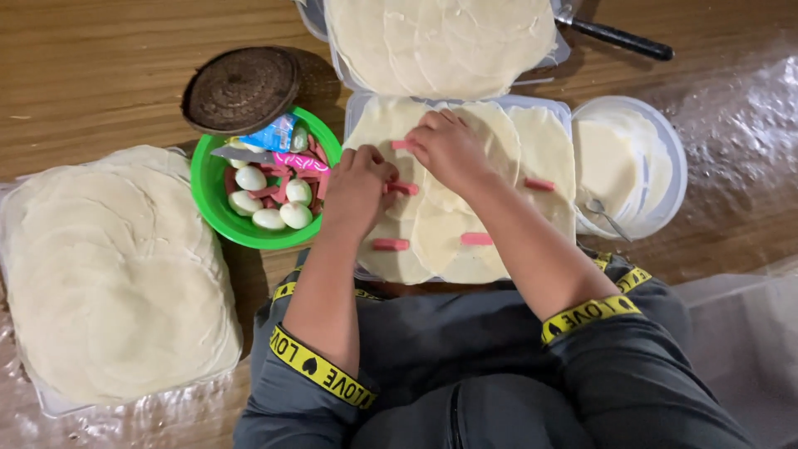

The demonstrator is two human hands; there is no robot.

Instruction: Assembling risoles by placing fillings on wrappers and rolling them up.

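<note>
A large stack of dough sheets (pixel 116 274) is seen at the left on the wooden floor (pixel 100 75). A tray of sheets (pixel 465 199) lies ahead, dotted with pink sausage strips (pixel 476 239). A green bowl (pixel 218 212) of eggs is set beside it. A strip (pixel 402 145) is pinched in the right hand's (pixel 449 150) grip; the left hand's (pixel 357 189) grip is closed on another strip (pixel 404 189).

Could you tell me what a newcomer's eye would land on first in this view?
Probably the bright green bowl of peeled eggs, left of centre. Beside it, the left hand and right hand rest on pale dough rounds dotted with pink sausage strips.
</note>
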